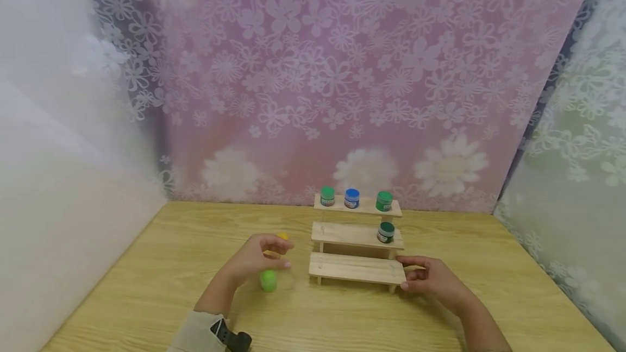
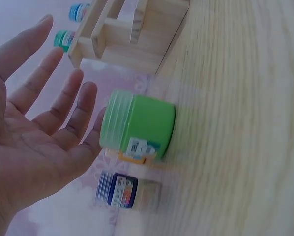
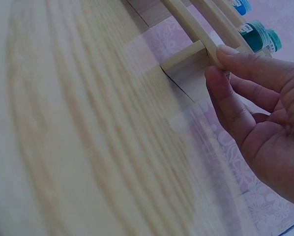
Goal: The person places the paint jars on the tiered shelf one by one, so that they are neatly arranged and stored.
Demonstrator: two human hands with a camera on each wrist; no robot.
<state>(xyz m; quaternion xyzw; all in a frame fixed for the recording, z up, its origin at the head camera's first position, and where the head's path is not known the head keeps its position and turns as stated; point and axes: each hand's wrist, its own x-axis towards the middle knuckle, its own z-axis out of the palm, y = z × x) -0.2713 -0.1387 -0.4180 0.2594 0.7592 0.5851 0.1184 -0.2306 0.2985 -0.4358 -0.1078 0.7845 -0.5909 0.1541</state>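
A three-step wooden rack [image 1: 349, 270] stands on the table. My right hand [image 1: 437, 282] pinches the right end of its lowest step, the thumb and a finger on the board [image 3: 186, 19] in the right wrist view. My left hand [image 1: 256, 257] is left of the rack, fingers spread and slightly bent, holding nothing. Beside it stands a light green paint jar [image 2: 152, 125] with a clear lid. A yellow-orange jar [image 1: 282, 236] is mostly hidden behind the hand. The left wrist view also shows a dark blue jar [image 2: 123, 190].
On the rack's top step stand a green jar [image 1: 327, 196], a blue jar [image 1: 351, 199] and another green jar [image 1: 384, 201]. A dark green jar [image 1: 386, 232] sits at the right of the middle step. A flowered curtain [image 1: 323, 69] hangs behind the table [image 1: 195, 243].
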